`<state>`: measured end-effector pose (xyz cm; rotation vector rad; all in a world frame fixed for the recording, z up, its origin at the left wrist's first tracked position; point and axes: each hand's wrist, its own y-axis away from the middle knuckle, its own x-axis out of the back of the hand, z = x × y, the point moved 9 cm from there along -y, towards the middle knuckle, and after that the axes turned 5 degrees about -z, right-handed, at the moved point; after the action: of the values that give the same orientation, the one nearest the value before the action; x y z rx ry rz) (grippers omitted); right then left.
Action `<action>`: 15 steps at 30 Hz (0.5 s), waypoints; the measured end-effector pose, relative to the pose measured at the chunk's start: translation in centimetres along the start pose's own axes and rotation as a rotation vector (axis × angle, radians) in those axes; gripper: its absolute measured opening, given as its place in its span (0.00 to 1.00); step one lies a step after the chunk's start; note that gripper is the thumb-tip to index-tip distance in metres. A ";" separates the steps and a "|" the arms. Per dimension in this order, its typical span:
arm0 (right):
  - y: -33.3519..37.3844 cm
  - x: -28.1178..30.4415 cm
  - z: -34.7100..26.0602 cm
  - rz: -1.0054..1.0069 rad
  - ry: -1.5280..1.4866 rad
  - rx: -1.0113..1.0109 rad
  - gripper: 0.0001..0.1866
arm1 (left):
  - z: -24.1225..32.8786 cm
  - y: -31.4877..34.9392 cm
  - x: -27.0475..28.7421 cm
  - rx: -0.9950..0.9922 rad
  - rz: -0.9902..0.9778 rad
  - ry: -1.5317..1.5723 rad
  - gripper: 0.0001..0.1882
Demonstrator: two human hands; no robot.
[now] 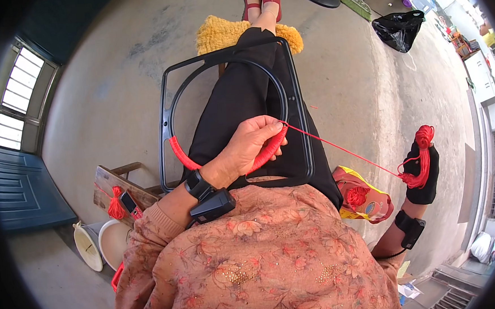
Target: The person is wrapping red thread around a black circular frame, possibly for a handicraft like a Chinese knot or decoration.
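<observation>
A black frame with a round inner ring (225,56) rests on my lap over black trousers. Red cord (180,154) is wound around the ring's lower arc. My left hand (251,146) grips that wrapped part of the ring. A taut red strand (343,148) runs from there out to the right. My right hand (421,169), in a black glove, is raised at the right and holds a hank of red cord (423,155) wound around it.
A yellow and red bag with a ball of red cord (359,197) lies by my right hip. A wooden stool (122,187) at left carries a red skein and a small phone. White bowls (102,242) sit below it. A yellow knitted cushion (217,34) and a black plastic bag (398,29) lie ahead.
</observation>
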<state>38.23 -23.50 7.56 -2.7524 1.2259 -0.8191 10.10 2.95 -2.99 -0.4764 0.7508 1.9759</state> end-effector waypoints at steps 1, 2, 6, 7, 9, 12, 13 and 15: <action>0.2 0.6 0.9 0.171 -0.347 -0.099 0.17 | 0.1 0.0 -0.1 0.001 0.006 0.003 0.08; 0.7 0.9 2.2 0.340 -0.695 -0.197 0.17 | 0.1 0.1 0.0 0.000 0.013 0.006 0.07; 0.0 0.6 4.2 0.038 -0.913 -0.242 0.16 | 0.2 0.1 -0.1 -0.005 0.006 0.009 0.07; -0.1 0.4 4.2 0.038 -0.914 -0.242 0.16 | 0.2 0.1 -0.2 -0.005 0.004 0.016 0.07; -0.7 -0.2 3.5 0.018 -0.823 -0.206 0.16 | 0.2 0.2 -0.3 -0.003 0.002 0.024 0.07; -0.8 -0.8 3.3 0.126 -0.795 -0.253 0.16 | 0.2 0.1 -0.2 -0.009 -0.001 0.037 0.07; -0.8 -1.2 2.7 0.125 -0.795 -0.253 0.16 | 0.2 0.1 -0.2 -0.008 -0.005 0.038 0.07; -0.8 -1.3 1.4 0.164 -0.740 -0.212 0.16 | 0.2 0.1 -0.2 -0.008 -0.009 0.041 0.06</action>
<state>38.70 -22.31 5.93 -2.6269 1.3653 0.3489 10.06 2.93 -2.72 -0.5257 0.7652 1.9667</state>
